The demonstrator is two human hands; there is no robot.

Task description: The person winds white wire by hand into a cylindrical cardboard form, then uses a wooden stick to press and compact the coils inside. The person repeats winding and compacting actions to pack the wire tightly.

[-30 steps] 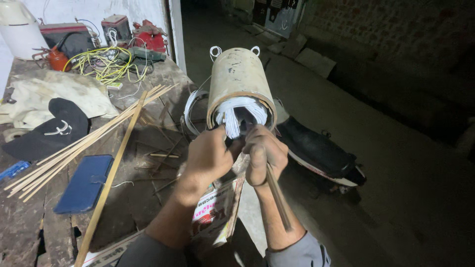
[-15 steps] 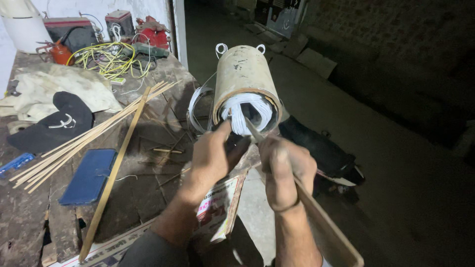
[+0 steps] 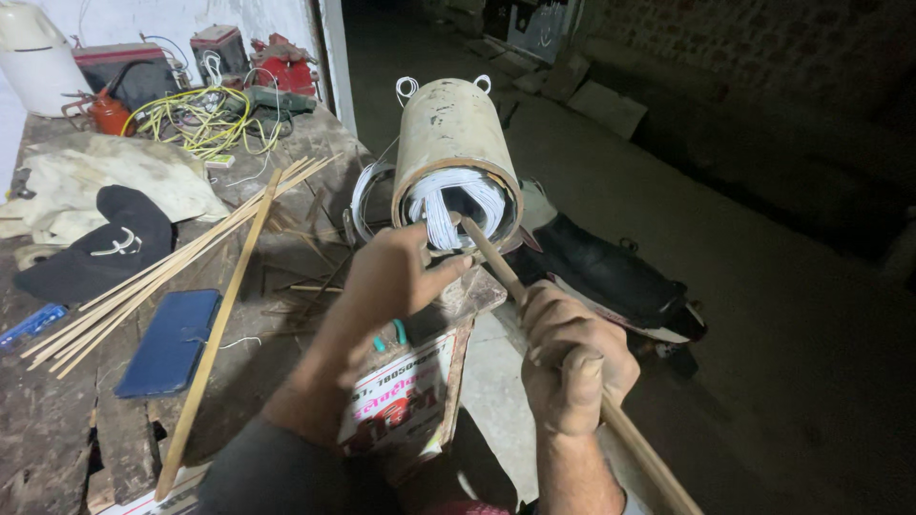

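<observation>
Head view: worn wooden workbench (image 3: 57,429) beside a dim concrete floor (image 3: 792,315).

Cylindrical housing (image 3: 448,133), upper centre: metal, matt cream coat, scuffed and pitted. Windings (image 3: 456,205) inside it: white, smooth, plastic-looking insulation. Rod (image 3: 496,262), centre to lower right: bare wood, dull. Workbench (image 3: 57,420), lower left: rough, splintered timber. Cap (image 3: 100,243), left: black cloth, matt.

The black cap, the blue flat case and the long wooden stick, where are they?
black cap (image 3: 105,243), head view, on its crown.
blue flat case (image 3: 172,341), head view, on its middle.
long wooden stick (image 3: 496,262), head view, on its shaft above the right hand (image 3: 572,358).
</observation>
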